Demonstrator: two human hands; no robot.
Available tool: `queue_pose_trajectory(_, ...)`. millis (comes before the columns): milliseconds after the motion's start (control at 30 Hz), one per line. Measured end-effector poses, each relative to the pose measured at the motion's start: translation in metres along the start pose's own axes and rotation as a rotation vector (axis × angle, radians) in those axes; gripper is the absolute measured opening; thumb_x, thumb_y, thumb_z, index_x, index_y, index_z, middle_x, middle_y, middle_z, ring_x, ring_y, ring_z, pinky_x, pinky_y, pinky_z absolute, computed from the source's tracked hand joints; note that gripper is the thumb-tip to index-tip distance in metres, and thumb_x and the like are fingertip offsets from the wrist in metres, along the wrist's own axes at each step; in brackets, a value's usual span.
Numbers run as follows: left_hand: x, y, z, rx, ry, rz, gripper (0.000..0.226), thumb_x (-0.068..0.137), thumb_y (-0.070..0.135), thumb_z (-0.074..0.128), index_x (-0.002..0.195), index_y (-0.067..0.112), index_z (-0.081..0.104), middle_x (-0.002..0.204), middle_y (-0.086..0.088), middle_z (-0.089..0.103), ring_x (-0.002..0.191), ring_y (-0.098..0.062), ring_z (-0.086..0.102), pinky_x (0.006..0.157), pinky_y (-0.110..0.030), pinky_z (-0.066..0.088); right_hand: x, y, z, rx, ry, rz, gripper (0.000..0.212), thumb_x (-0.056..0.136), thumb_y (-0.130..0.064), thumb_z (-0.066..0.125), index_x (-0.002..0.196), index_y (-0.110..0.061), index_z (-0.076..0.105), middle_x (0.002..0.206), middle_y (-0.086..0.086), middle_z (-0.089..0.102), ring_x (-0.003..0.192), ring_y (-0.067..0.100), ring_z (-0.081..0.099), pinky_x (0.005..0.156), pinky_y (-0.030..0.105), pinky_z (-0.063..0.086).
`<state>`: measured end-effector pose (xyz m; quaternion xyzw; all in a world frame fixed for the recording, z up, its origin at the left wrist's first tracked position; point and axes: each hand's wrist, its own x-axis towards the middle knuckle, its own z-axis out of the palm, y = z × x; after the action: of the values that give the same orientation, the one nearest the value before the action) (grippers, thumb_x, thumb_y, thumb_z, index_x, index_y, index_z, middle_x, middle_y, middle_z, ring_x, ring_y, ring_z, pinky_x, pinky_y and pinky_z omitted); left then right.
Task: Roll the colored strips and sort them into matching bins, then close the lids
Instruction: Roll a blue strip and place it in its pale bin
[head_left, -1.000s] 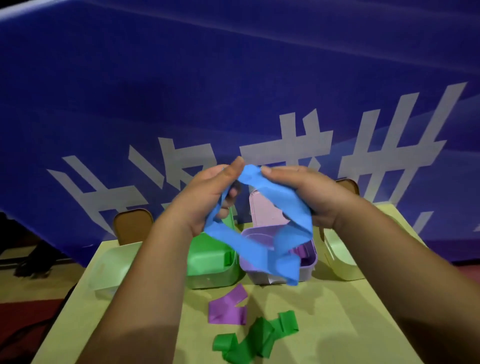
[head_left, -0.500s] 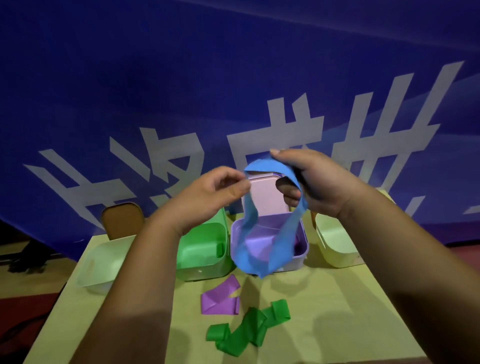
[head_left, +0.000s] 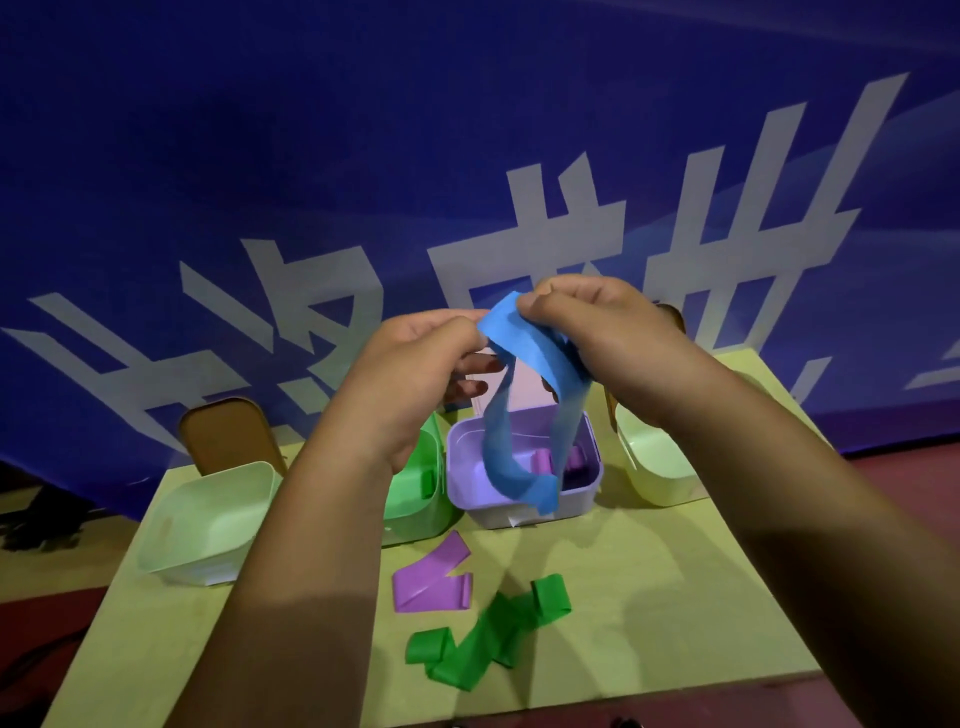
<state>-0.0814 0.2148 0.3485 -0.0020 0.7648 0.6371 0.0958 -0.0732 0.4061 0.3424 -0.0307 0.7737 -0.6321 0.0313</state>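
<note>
A blue strip (head_left: 524, 415) hangs in a long loop in the air above the purple bin (head_left: 524, 506). My right hand (head_left: 602, 338) pinches its top end, and my left hand (head_left: 415, 374) grips it right beside. Rolled purple pieces lie inside the purple bin, whose lid stands open behind it. A green bin (head_left: 421, 493) sits to its left, partly hidden by my left arm. Further left stands a pale mint bin (head_left: 208, 519), and a pale yellow bin (head_left: 654, 467) is at the right. A loose purple strip (head_left: 431, 577) and a green strip (head_left: 488, 634) lie on the table in front.
The yellow-green table (head_left: 649, 597) is small, with its near edge just below the green strip. A brown lid (head_left: 228, 436) stands upright behind the mint bin. A blue banner with white characters (head_left: 467, 182) fills the background close behind the bins.
My left hand moved right to meet the right hand at the strip's top end. The blue loop now hangs narrower and longer over the purple bin.
</note>
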Motion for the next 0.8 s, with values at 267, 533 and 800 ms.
queue_pose_trajectory(267,-0.004,0.009,0.001,0.104,0.149,0.088,0.013,0.100,0.029,0.074,0.101,0.022,0.085,0.090,0.001,0.083,0.082,-0.012,0.077,0.073,-0.032,0.059,-0.007,-0.004,0.005,-0.025,-0.019,-0.059,0.039,0.106,-0.037,0.058,0.104,0.001,0.069,0.097,0.026,0.064,0.075,0.017,0.054,0.073,0.036,0.043)
queue_pose_trajectory(533,-0.002,0.013,-0.003,0.130,0.197,0.124,0.009,0.098,0.023,0.077,0.101,0.022,0.086,0.088,0.000,0.083,0.076,-0.011,0.076,0.074,-0.034,0.060,-0.006,-0.001,0.011,-0.190,0.004,-0.114,0.050,0.105,-0.050,0.056,0.097,-0.002,0.066,0.090,0.021,0.065,0.070,0.017,0.054,0.067,0.037,0.044)
queue_pose_trajectory(800,0.004,0.027,-0.018,0.252,0.217,0.194,0.010,0.098,0.023,0.078,0.104,0.025,0.086,0.091,0.008,0.083,0.082,-0.009,0.077,0.066,-0.022,0.058,0.005,0.009,0.017,-0.340,-0.012,-0.080,0.048,0.102,-0.052,0.058,0.091,-0.008,0.072,0.085,0.012,0.070,0.075,0.025,0.066,0.073,0.045,0.057)
